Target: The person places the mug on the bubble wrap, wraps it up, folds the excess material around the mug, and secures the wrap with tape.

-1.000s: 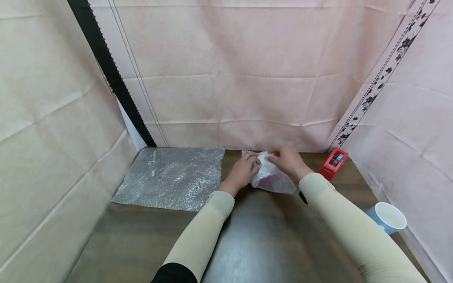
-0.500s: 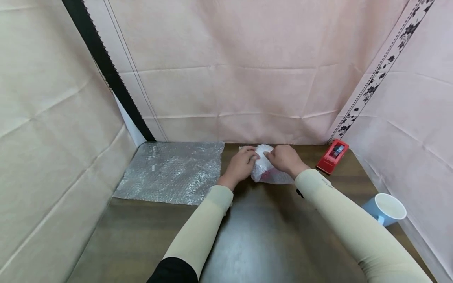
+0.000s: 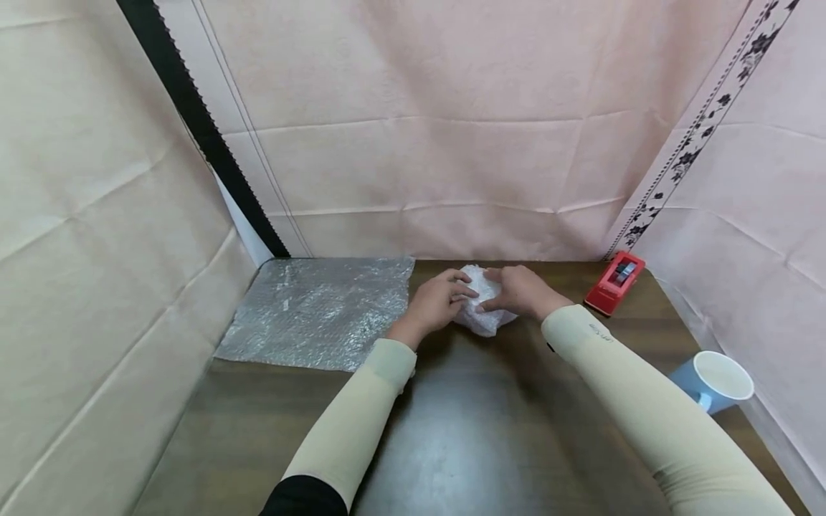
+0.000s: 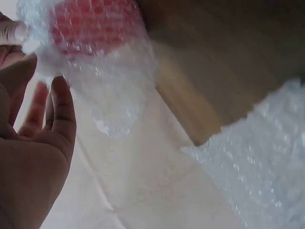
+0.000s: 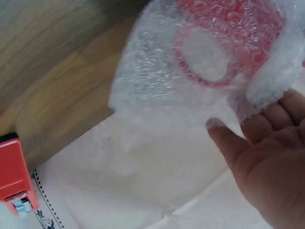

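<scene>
Both hands work on a bundle of bubble wrap (image 3: 482,288) near the back of the table. Inside the clear wrap sits a red mug (image 5: 238,31), whose loop handle shows through in the right wrist view. My left hand (image 3: 434,301) holds the bundle's left side, its fingers bent against the plastic. On the right side, my right hand (image 3: 524,290) grips the wrap with thumb and fingers spread around it. In the right wrist view the fingertips go behind the plastic and are partly hidden. The left wrist view shows the red mug (image 4: 90,28) through the bubbles.
A flat sheet of bubble wrap (image 3: 323,312) lies at the back left of the brown table (image 3: 445,430). A red tape dispenser (image 3: 613,284) stands at the back right, and a blue mug (image 3: 706,387) near the right edge. Cloth walls (image 3: 413,165) enclose the table.
The loose flap right of the bundle has been drawn in, so the wrap looks more compact. My right hand has gone from above the wrap to its right side. The left hand stays at the left side.
</scene>
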### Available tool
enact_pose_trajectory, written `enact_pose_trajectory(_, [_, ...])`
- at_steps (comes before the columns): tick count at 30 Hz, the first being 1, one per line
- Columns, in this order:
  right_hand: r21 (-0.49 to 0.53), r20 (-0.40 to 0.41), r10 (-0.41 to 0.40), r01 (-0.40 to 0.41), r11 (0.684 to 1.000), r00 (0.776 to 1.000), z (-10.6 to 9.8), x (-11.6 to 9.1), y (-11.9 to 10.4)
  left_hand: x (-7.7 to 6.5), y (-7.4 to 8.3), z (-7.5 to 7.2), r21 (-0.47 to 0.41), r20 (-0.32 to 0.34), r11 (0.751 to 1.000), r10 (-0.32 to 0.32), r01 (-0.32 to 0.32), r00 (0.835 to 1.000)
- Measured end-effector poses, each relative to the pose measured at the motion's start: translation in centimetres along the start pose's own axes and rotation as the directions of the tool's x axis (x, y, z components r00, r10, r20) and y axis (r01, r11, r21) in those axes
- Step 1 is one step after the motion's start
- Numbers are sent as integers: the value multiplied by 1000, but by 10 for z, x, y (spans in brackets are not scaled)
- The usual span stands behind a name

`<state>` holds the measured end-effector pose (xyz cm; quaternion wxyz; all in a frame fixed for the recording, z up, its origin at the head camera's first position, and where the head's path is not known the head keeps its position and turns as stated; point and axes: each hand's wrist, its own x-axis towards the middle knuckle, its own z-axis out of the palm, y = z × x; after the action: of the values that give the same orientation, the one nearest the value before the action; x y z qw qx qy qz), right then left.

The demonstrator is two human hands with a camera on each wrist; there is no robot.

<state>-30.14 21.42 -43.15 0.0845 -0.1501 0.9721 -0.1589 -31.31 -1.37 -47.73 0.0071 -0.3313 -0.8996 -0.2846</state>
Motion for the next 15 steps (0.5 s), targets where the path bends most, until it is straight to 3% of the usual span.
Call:
enact_pose_trajectory(5, [5,43,-62,62,998,997,4,10,-5,-5,-12,-8,52,-12,998,-23,23,1000])
enact_pose_trajectory(10, [41,75,-95,92,995,993,9,18,-11,-12,-21,-12,145,-40,989,40,-34,998])
enact_pose_trajectory(15, [41,16,-142,141,989,990,18,16,-5,-18,-25,-10,109,7,994,22,-22,1000])
